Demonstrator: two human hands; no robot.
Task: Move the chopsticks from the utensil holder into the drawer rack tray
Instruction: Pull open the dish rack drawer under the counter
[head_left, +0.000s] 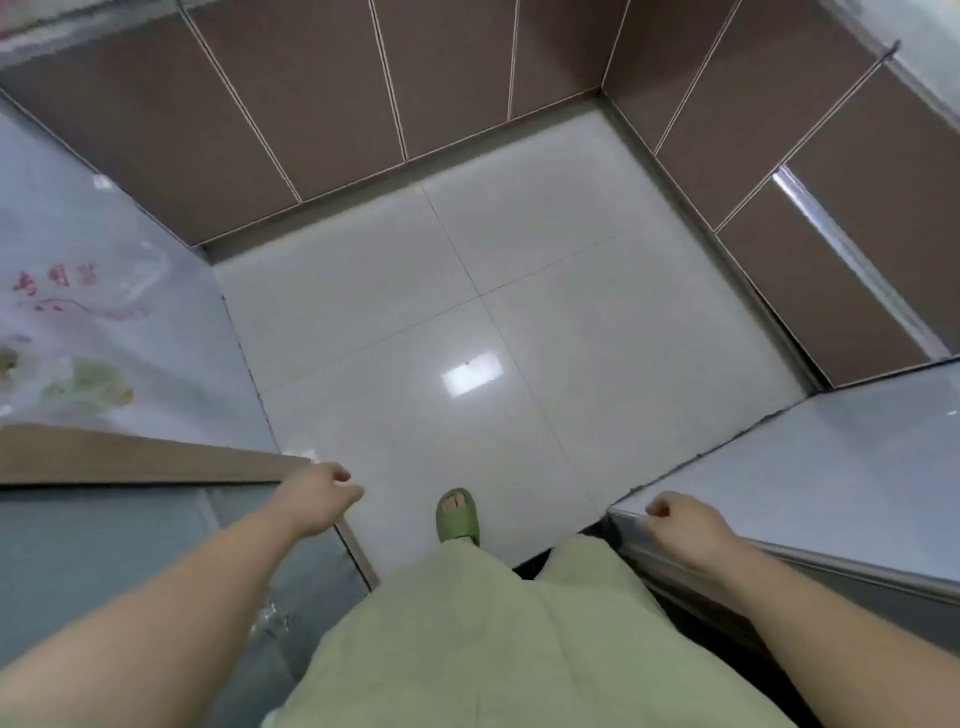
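No chopsticks, utensil holder or drawer rack tray show in the head view. My left hand (321, 496) hangs at the lower left beside the corner of a wood-edged door or panel (156, 460), fingers loosely curled and holding nothing. My right hand (680, 519) is at the lower right, over the metal-trimmed corner of a pale countertop (831, 467), fingers curled into a loose fist with nothing in it.
White glossy floor tiles (493, 322) fill the middle. Brown cabinet doors (311, 104) line the far side and the right. A pale countertop (78, 260) with plastic bags (83, 379) lies on the left. A green slipper (457, 515) stands on the floor.
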